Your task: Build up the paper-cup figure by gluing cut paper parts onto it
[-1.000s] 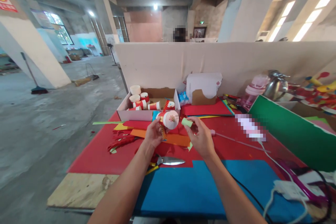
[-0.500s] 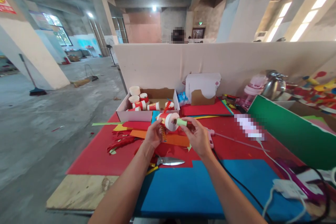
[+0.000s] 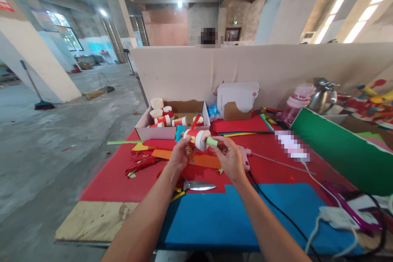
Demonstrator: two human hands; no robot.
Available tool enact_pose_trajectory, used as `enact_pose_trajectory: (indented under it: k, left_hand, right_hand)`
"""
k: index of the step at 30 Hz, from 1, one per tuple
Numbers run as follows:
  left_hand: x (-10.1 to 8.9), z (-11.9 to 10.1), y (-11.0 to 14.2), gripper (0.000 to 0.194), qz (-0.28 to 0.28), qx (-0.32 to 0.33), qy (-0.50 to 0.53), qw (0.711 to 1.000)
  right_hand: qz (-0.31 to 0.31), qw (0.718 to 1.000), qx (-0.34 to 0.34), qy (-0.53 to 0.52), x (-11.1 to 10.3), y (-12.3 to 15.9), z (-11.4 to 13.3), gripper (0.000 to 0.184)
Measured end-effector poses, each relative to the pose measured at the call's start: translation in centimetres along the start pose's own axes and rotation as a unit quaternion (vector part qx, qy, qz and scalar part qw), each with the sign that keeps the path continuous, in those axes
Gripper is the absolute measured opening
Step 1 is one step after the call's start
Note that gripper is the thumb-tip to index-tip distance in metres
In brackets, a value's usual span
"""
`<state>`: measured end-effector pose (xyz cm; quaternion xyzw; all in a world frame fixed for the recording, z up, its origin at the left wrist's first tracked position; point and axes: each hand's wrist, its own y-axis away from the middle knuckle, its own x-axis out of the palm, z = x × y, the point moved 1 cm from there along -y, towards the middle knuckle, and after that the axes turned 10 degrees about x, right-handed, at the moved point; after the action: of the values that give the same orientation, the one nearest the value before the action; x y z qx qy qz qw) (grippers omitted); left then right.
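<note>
My left hand (image 3: 179,154) is closed round a red paper cup (image 3: 196,137) held on its side, its white bottom facing right. Zigzag paper strips hang from the cup. My right hand (image 3: 231,156) pinches a small pale green paper roll (image 3: 212,142) and presses its end against the cup's white bottom. Both hands are held above the red sheet (image 3: 123,180) on the table, just in front of an open cardboard box (image 3: 153,132) that holds several more red and white cups (image 3: 166,120).
Scissors (image 3: 196,186) lie on the table below my hands. A glue gun (image 3: 245,158) with a black cord lies right of my right hand. Red paper scraps (image 3: 139,165), coloured sheets, a green board (image 3: 340,153), a pink bottle (image 3: 296,105), a kettle and a power strip (image 3: 336,217) crowd the right side.
My right hand brought the green roll leftwards from a gap apart until its end met the cup's bottom. The cup tilted more onto its side.
</note>
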<state>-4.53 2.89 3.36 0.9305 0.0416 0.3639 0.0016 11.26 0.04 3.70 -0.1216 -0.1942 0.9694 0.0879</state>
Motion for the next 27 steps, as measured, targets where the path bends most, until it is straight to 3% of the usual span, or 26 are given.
enact_pose_trajectory:
  k: [14, 27]
  left_hand:
    - [-0.7, 0.6, -0.3, 0.039, 0.049, 0.045, -0.016, 0.998]
    - [-0.4, 0.8, -0.3, 0.043, 0.021, 0.087, -0.082, 0.993]
  right_hand:
    - [-0.014, 1.000, 0.003, -0.007, 0.3, 0.1, -1.1, 0.021]
    - [-0.035, 0.996, 0.052, -0.069, 0.7, 0.8, -2.7, 0.022]
